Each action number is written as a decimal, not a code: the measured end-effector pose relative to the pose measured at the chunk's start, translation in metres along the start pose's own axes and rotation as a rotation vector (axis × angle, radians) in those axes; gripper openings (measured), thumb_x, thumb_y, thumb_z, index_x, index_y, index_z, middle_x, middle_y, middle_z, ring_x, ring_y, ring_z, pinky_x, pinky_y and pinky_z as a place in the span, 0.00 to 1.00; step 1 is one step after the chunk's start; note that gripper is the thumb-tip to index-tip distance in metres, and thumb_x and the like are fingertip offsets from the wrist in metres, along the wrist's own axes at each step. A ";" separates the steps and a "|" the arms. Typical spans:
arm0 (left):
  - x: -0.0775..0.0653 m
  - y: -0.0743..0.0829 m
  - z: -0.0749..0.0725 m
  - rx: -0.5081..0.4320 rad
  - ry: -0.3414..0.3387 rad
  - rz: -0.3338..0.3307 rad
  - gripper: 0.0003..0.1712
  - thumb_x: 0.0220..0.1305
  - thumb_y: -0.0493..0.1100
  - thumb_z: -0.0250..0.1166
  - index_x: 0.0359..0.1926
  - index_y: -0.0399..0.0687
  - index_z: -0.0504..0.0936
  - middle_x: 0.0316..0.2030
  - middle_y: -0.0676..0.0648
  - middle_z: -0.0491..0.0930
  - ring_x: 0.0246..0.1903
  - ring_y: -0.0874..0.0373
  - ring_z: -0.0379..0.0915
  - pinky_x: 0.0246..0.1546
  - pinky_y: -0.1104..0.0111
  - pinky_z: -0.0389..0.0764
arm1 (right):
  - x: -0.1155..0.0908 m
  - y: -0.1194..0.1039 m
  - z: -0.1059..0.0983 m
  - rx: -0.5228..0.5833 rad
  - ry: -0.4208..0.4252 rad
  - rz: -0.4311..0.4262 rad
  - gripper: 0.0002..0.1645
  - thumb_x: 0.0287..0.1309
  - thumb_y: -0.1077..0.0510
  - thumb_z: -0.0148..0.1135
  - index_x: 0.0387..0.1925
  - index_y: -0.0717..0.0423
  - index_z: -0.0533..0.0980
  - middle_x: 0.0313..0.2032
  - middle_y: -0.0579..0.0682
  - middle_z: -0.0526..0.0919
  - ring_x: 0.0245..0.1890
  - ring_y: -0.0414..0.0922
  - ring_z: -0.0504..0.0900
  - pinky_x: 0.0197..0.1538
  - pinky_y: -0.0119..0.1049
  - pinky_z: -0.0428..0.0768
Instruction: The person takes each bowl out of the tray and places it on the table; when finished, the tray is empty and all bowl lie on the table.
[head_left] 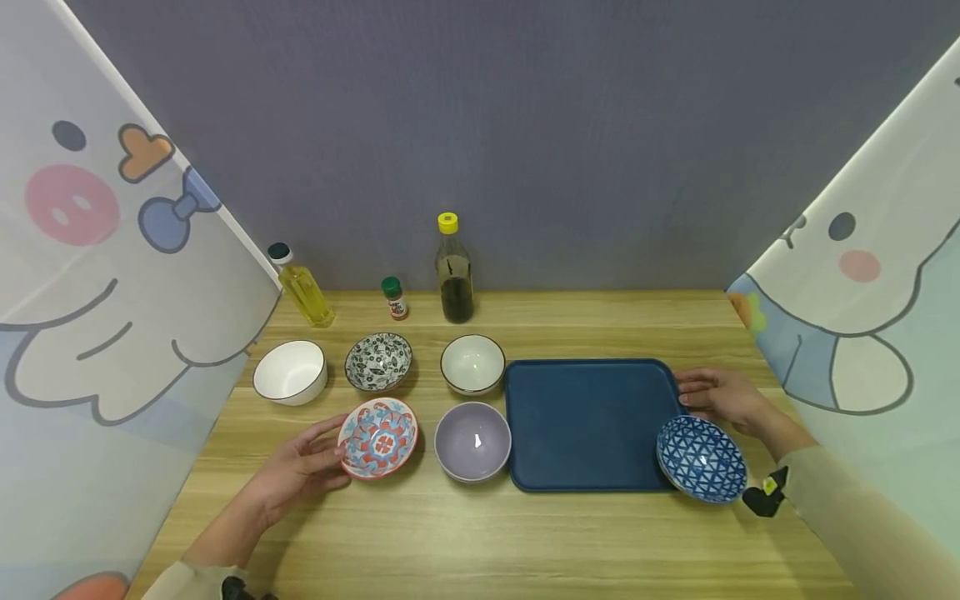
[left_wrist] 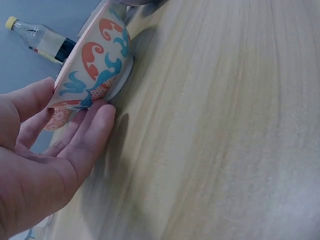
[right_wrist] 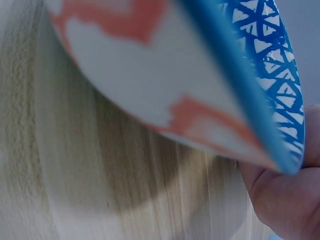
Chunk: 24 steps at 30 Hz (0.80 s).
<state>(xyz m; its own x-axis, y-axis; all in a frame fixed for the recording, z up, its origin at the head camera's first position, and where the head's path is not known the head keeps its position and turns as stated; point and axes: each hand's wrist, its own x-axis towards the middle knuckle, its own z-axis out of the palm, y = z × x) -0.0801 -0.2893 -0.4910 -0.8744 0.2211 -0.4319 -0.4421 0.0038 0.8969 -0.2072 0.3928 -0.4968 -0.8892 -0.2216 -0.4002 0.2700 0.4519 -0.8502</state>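
Note:
My left hand (head_left: pixel 303 467) pinches the left rim of a bowl with a red-and-blue flower pattern (head_left: pixel 378 439), thumb at the rim and fingers underneath; the left wrist view shows this bowl tilted. At the right, my right hand (head_left: pixel 723 397) grips the far rim of a bowl with blue-and-white triangles (head_left: pixel 702 458), which leans over the near right corner of a dark blue tray (head_left: pixel 592 425). In the right wrist view this bowl's outside (right_wrist: pixel 145 75) hides much of the hand. The right fingertips lie by the tray's right edge.
A lilac bowl (head_left: pixel 472 442), a small white bowl (head_left: pixel 472 365), a black-flowered bowl (head_left: pixel 378 362) and a larger white bowl (head_left: pixel 290 372) stand left of the tray. Behind them are an oil bottle (head_left: pixel 307 292), a green-capped spice jar (head_left: pixel 394 300) and a dark sauce bottle (head_left: pixel 455 279).

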 end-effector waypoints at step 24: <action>0.015 0.115 0.033 0.322 0.066 0.259 0.33 0.72 0.54 0.55 0.69 0.41 0.59 0.57 0.44 0.73 0.54 0.48 0.76 0.51 0.56 0.83 | 0.000 -0.001 -0.001 -0.020 0.001 -0.003 0.34 0.66 0.64 0.56 0.69 0.69 0.58 0.62 0.72 0.66 0.46 0.40 0.82 0.47 0.39 0.85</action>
<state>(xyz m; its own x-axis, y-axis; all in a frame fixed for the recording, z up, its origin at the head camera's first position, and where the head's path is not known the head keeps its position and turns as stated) -0.1376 -0.2538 -0.3915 -0.9640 0.1917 -0.1843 -0.1302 0.2638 0.9558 -0.2075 0.3929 -0.4956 -0.8904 -0.2224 -0.3972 0.2596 0.4688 -0.8443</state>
